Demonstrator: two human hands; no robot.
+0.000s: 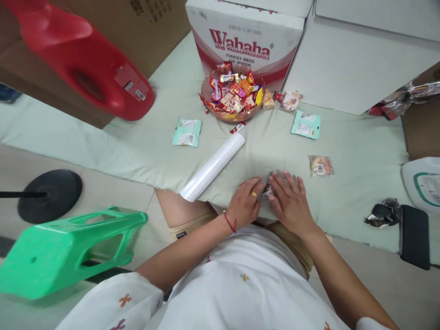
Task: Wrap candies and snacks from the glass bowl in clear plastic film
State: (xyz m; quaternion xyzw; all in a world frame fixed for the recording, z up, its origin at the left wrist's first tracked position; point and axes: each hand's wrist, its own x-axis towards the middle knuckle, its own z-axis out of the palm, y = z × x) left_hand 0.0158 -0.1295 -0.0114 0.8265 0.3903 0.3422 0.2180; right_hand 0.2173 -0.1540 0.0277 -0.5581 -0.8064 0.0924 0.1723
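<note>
Near the front edge of the cloth-covered table (pixel 357 137), a small dark, shiny packet (pixel 267 190) lies between my two hands. My left hand (pixel 245 201), with a ring and a red string bracelet, rests on its left side, fingers curled together; what they hold, if anything, is hidden. My right hand (pixel 289 199) lies over the packet's right side with its fingers spread. Left of my hands a white roll (pixel 213 167) lies diagonally. Beyond it stands a glass bowl (pixel 229 115) heaped with wrapped candies (pixel 237 94).
Teal packets (pixel 186 132) (pixel 305 124) and a clear snack packet (pixel 321 165) lie around. A Wahaha box (pixel 245 41) stands behind, a red jug (pixel 89 64) at left, a phone (pixel 414 237) at right. A green stool (pixel 68 252) is lower left.
</note>
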